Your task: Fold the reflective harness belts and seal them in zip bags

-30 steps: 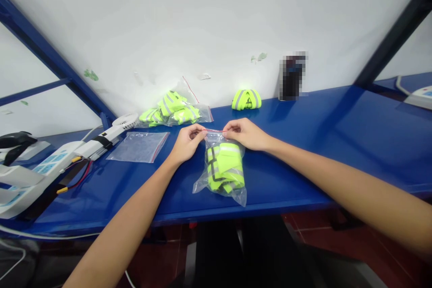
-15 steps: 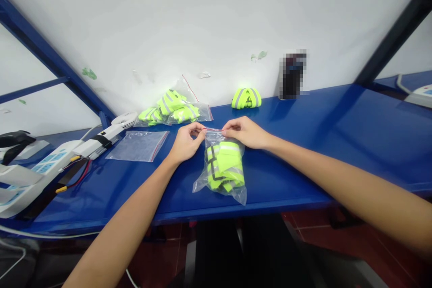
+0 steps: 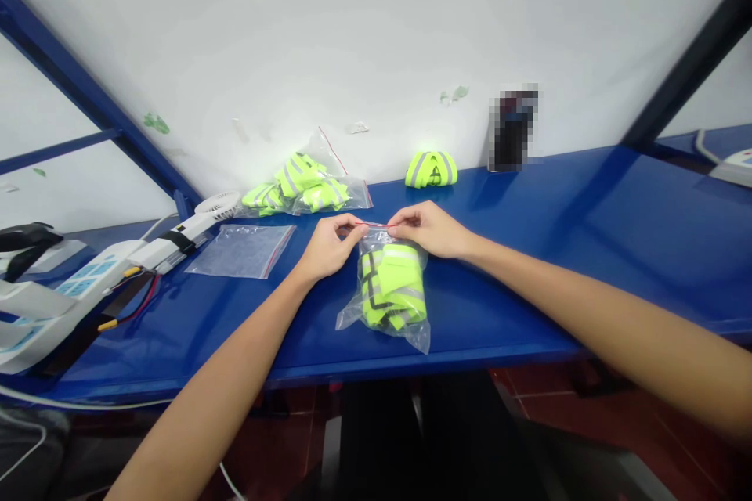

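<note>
A clear zip bag point(image 3: 352, 311) with a folded neon-yellow reflective vest point(image 3: 403, 286) inside lies near the front edge of the blue table point(image 3: 505, 313). Its red-lined zip edge points away from me. My left hand point(image 3: 334, 244) pinches the left end of that edge between thumb and forefinger. At the right end of the same edge, my right hand point(image 3: 428, 229) has its fingers closed on the plastic. A short stretch of the red line shows between the two hands.
Bagged yellow vests point(image 3: 299, 180) lie against the wall, with a flat clear bag point(image 3: 240, 252) left of my left hand. A rolled yellow vest point(image 3: 431, 170) and a blurred dark object point(image 3: 513, 129) stand farther back. Power strips point(image 3: 88, 282) and a small white fan point(image 3: 217, 205) are left.
My left hand has shifted slightly right along the zip edge, closer to my right hand. The bag and my right hand stay nearly in place.
</note>
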`<state>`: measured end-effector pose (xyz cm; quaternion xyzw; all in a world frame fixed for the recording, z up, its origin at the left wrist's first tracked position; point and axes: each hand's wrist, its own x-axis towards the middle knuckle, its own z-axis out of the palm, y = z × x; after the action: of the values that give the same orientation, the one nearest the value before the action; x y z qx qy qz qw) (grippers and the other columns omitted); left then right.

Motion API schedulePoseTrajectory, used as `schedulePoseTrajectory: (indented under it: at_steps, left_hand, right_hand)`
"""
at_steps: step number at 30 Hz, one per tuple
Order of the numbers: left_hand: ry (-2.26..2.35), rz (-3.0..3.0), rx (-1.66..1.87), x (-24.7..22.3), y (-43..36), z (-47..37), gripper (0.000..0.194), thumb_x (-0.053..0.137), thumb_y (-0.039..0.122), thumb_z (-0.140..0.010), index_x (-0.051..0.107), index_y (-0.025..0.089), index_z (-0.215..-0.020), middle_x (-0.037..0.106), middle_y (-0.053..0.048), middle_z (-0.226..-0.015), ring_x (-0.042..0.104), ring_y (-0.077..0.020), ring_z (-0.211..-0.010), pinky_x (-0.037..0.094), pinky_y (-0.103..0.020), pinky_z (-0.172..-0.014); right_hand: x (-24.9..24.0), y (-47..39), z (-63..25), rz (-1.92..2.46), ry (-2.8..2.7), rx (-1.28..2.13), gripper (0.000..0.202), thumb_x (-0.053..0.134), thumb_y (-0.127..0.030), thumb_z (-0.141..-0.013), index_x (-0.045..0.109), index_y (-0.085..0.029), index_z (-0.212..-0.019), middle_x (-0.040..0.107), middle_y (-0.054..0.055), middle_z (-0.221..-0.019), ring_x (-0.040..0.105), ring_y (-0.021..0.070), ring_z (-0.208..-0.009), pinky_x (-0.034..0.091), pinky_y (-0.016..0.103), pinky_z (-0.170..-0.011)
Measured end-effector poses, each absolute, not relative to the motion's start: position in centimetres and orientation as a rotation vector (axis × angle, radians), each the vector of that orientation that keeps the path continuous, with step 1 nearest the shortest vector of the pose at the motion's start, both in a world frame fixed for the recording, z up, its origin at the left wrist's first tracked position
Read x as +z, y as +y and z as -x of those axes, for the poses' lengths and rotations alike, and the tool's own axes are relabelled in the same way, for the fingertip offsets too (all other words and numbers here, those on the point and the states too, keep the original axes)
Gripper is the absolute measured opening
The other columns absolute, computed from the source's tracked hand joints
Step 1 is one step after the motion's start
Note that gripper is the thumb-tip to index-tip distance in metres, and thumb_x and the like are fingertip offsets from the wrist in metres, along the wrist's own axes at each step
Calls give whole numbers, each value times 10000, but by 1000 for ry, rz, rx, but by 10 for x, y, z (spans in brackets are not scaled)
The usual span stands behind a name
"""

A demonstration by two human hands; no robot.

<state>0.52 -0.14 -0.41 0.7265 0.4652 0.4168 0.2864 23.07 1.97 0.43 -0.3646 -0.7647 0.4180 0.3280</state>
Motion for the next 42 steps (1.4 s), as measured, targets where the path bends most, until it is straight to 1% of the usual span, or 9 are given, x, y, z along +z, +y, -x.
schedulePoseTrajectory:
  at_steps: [4, 7, 12, 22, 26, 30, 34, 38, 42]
  left_hand:
    - [1249, -1988, 1132, -2, -3, -7, 288, 667, 420, -829, 692, 134, -847, 725, -59, -855, 626, -161, -735, 490, -257, -687]
    - [1257, -1980, 1112, -1, -4, -7, 305, 658, 435, -833, 690, 132, -843, 719, -55, -836, 620, -154, -710, 490, -257, -681]
    - [1219, -1962, 1040, 2, -5, -8, 314, 682, 434, -816, 723, 132, -890, 737, -58, -864, 631, -155, -724, 488, -256, -683]
    - [1245, -2042, 1051, 3, -5, -12, 265, 667, 390, -829, 719, 130, -816, 736, -55, -805, 648, -162, -727, 507, -267, -712]
    - [1210, -1959, 1082, 0, -2, -11, 262, 691, 385, -801, 706, 123, -798, 730, -57, -798, 647, -156, -709, 513, -265, -698]
    - [1133, -1884, 1017, -2, 2, -12, 296, 726, 407, -770, 723, 124, -856, 739, -62, -822, 660, -164, -719, 514, -261, -676]
    - [1143, -1988, 1021, -1, 1, -15, 266, 702, 391, -795, 714, 126, -818, 739, -60, -827, 660, -165, -736, 511, -261, -693]
    - [1184, -2101, 1016, 2, -3, -17, 257, 669, 386, -822, 714, 133, -818, 739, -59, -831, 666, -181, -776, 513, -278, -735]
    - [1167, -2137, 973, 7, -4, -15, 281, 673, 419, -819, 738, 146, -824, 745, -59, -822, 671, -198, -796, 514, -301, -768]
  right_hand:
    - [6, 19, -231, 989, -1987, 1102, 203, 663, -292, -822, 762, -136, -907, 750, 71, -839, 654, 184, -760, 505, 308, -725]
    - [7, 18, -230, 1016, -1970, 1113, 192, 676, -279, -816, 771, -139, -905, 761, 74, -853, 664, 189, -775, 512, 310, -730]
    - [9, 14, -228, 1025, -1969, 1099, 173, 676, -250, -807, 776, -138, -892, 768, 70, -852, 673, 194, -788, 517, 297, -722]
    - [9, 9, -223, 1010, -2035, 951, 178, 638, -237, -818, 764, -124, -872, 742, 60, -788, 627, 167, -705, 467, 274, -653]
    - [9, 8, -221, 986, -2053, 904, 162, 629, -228, -813, 749, -124, -850, 719, 48, -746, 598, 152, -674, 440, 259, -621]
    - [9, 7, -219, 992, -2072, 842, 137, 622, -213, -803, 730, -132, -827, 714, 42, -745, 599, 151, -681, 430, 255, -626]
    - [9, 9, -219, 972, -2105, 783, 124, 626, -234, -804, 705, -140, -813, 711, 39, -773, 610, 155, -709, 429, 258, -658]
    - [15, 11, -224, 846, -2258, 726, 152, 574, -255, -849, 682, -152, -822, 689, 22, -788, 575, 138, -707, 403, 253, -673]
    - [25, 16, -231, 759, -2454, 696, 167, 533, -234, -860, 674, -157, -812, 632, -2, -711, 508, 117, -643, 358, 243, -623]
